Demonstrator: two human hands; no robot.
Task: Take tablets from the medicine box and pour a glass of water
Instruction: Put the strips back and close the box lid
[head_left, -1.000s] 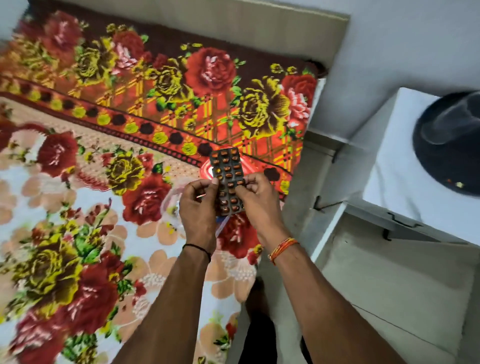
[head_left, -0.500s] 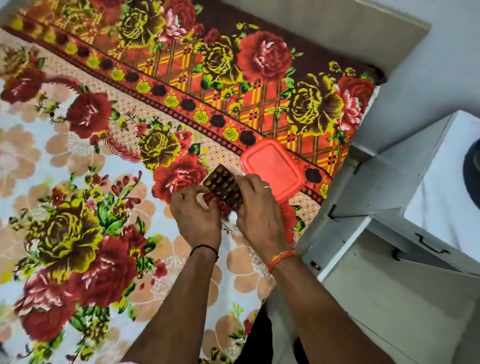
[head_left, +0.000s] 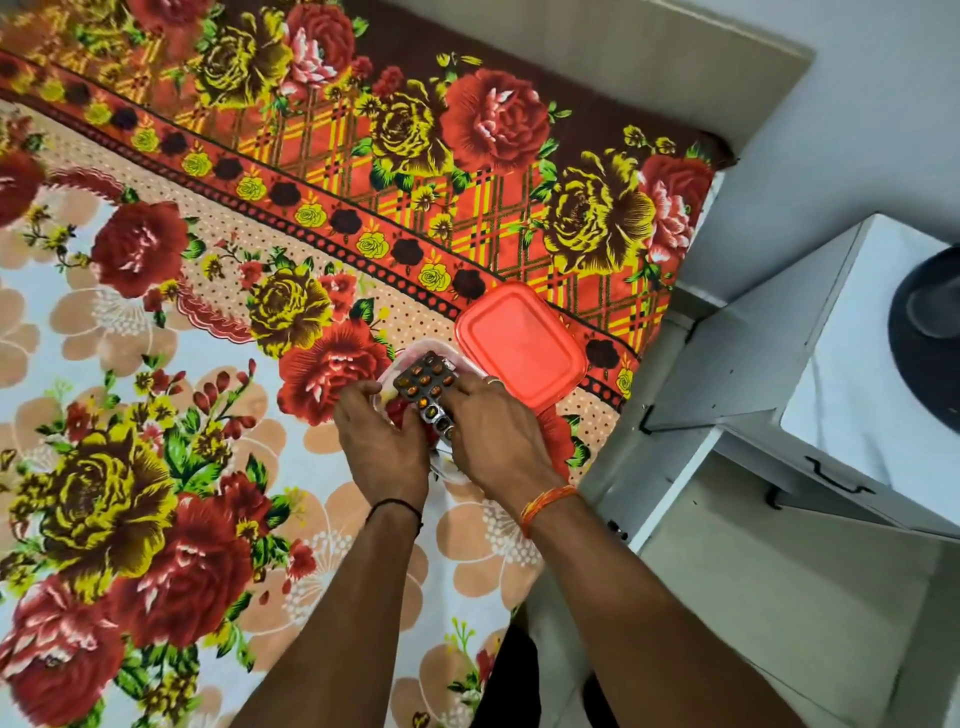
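Between the two hands, in the head view, a dark blister strip (head_left: 423, 384) of orange tablets lies tilted over the clear medicine box (head_left: 387, 375). The box sits on the bed (head_left: 130, 415), on a flowered sheet. The right hand (head_left: 493, 431) pinches the near end of the strip, its fingers curled along the strip's right edge, and an orange thread (head_left: 545, 501) circles that wrist. The left hand (head_left: 382, 441) has its fingers curled down at the left rim of the box, close against the strip; whether it grips anything I cannot tell. A black thread (head_left: 395, 506) circles its wrist. Just beyond the right hand, the orange-red lid (head_left: 519, 345) lies flat on the sheet, against the far side of the box. Well to the right of the hands stands a white cabinet (head_left: 857, 405), with a dark round object (head_left: 930, 332) on top, cut off by the frame edge.
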